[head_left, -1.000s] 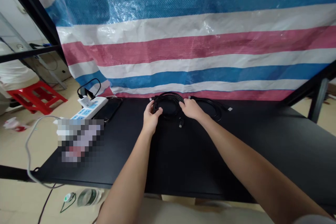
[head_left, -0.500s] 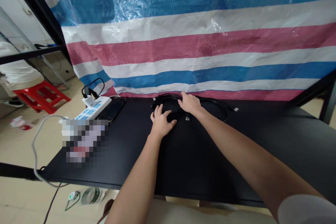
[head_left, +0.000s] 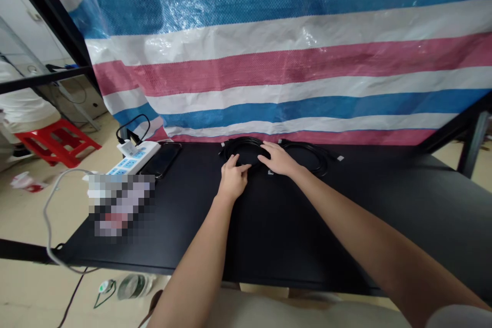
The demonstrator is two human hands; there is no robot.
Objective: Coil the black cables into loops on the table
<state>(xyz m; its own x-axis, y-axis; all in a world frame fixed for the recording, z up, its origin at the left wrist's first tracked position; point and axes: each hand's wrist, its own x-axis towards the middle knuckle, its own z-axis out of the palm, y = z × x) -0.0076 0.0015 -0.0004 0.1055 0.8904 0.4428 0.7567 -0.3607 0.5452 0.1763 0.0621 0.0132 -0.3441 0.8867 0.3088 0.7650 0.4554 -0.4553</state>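
Observation:
A coiled black cable (head_left: 244, 140) lies near the back of the black tabletop, and both of my hands are at it. My left hand (head_left: 233, 179) rests at the coil's near left edge with its fingers apart. Over the coil's right side, my right hand (head_left: 281, 160) has its fingers stretched out and touches or nearly touches the cable. Just right of it lies a second black cable coil (head_left: 321, 156) with a pale end piece (head_left: 340, 158). Another small pale piece (head_left: 270, 172) shows below my right hand.
At the left of the tabletop (head_left: 184, 230) are a white power strip (head_left: 132, 164) with a charger plugged in, a dark phone (head_left: 163, 159) and a blurred item. A striped plastic sheet (head_left: 277, 72) hangs behind. Beyond, a person in white sits on a red stool (head_left: 57, 138).
My left hand's fingers have drawn closer together at the coil's near edge. My right hand has shifted slightly, its fingers now straighter over the coil's right side. The view has moved a little.

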